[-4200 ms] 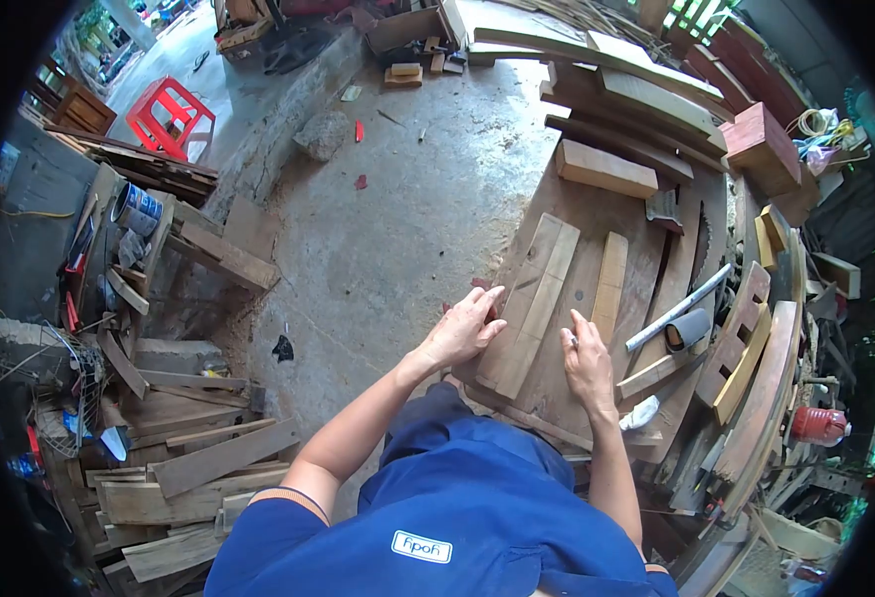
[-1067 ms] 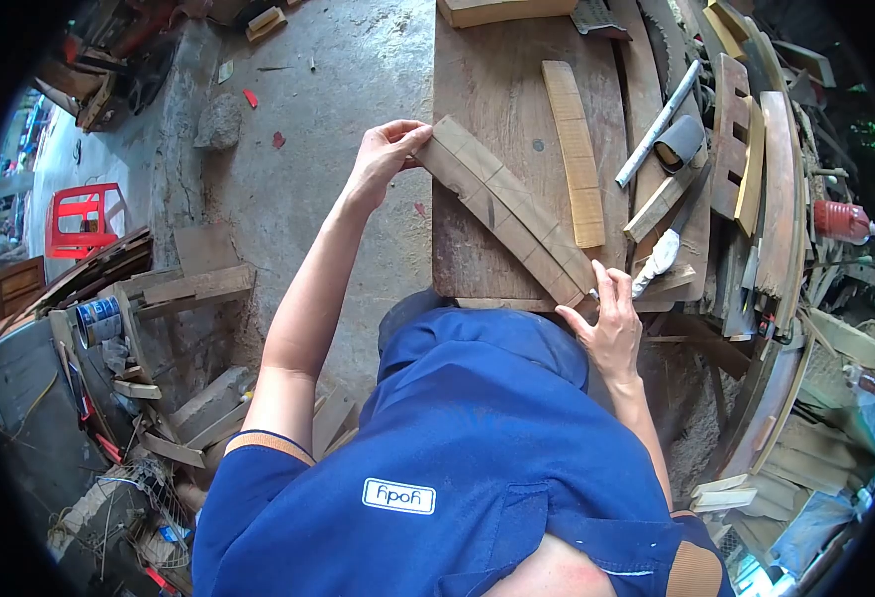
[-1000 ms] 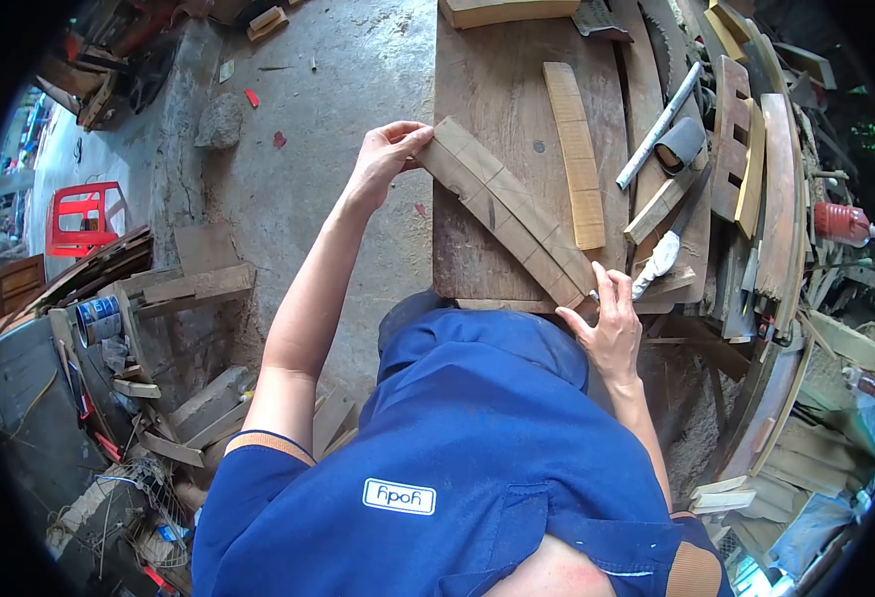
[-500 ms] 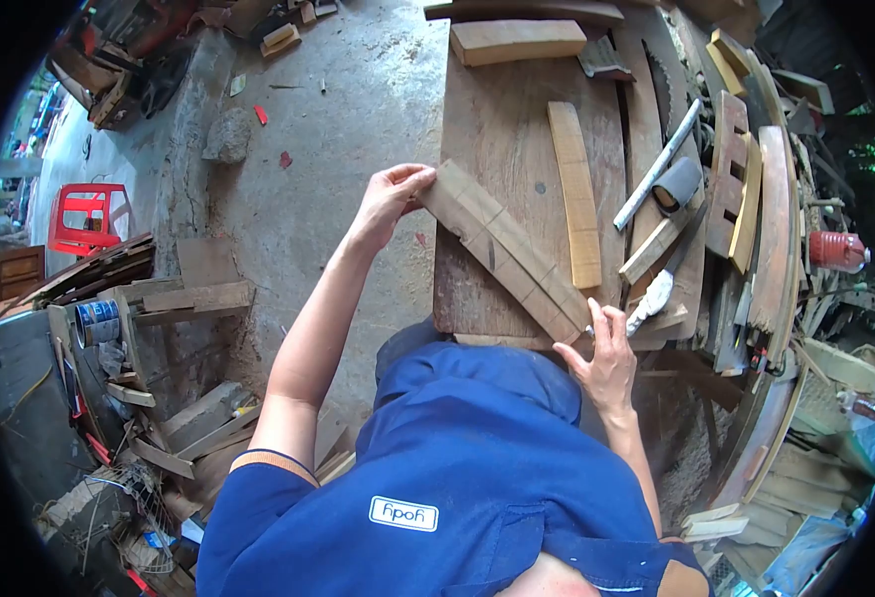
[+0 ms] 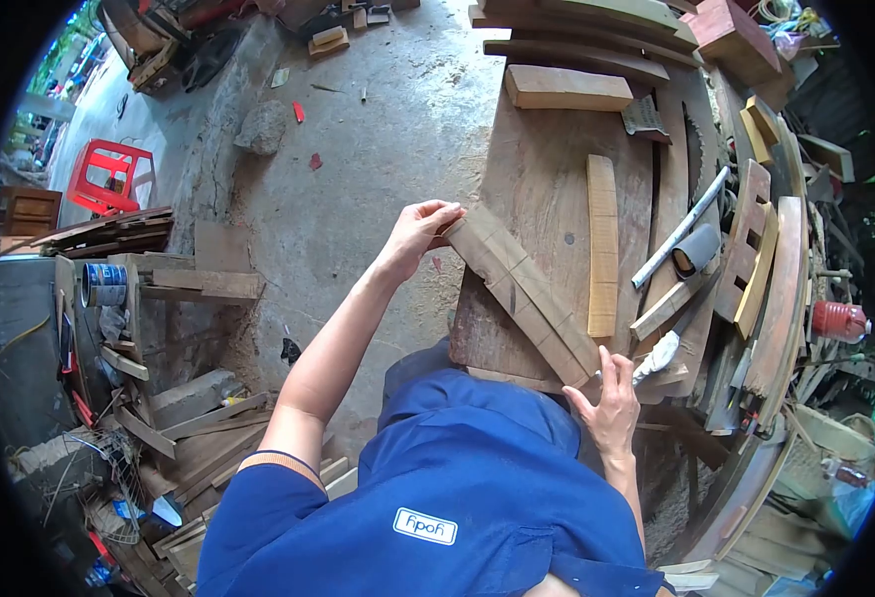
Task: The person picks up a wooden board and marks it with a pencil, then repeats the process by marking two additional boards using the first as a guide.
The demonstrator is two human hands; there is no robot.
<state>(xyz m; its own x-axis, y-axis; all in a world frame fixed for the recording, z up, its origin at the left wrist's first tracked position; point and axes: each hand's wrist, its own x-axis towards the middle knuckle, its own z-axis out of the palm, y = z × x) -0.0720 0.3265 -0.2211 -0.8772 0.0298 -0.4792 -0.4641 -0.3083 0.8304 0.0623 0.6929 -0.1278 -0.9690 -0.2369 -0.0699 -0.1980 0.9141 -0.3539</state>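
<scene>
Two narrow wooden strips [image 5: 522, 294], side by side with dark lines drawn across them, lie slantwise over the near left corner of the wooden workbench [image 5: 527, 149]. My left hand [image 5: 422, 234] pinches their far left end, which juts past the bench edge. At the near right end, my right hand [image 5: 611, 398] has thumb and fingers spread around the corner, fingertips right at the wood. A lighter, slightly curved wood piece [image 5: 601, 249] with similar cross lines lies just to the right of the strips.
A thick wood block [image 5: 569, 89] lies at the bench's far end. To the right are a pale rod [image 5: 681, 227], a dark grey cylindrical object [image 5: 696, 250] and a white-wrapped handle [image 5: 658, 356]. A red plastic stool [image 5: 109, 177] and scrap wood [image 5: 203, 284] stand left.
The view has shifted, so the bench and strips appear lower and farther right. Both hands keep their places at the strips' ends.
</scene>
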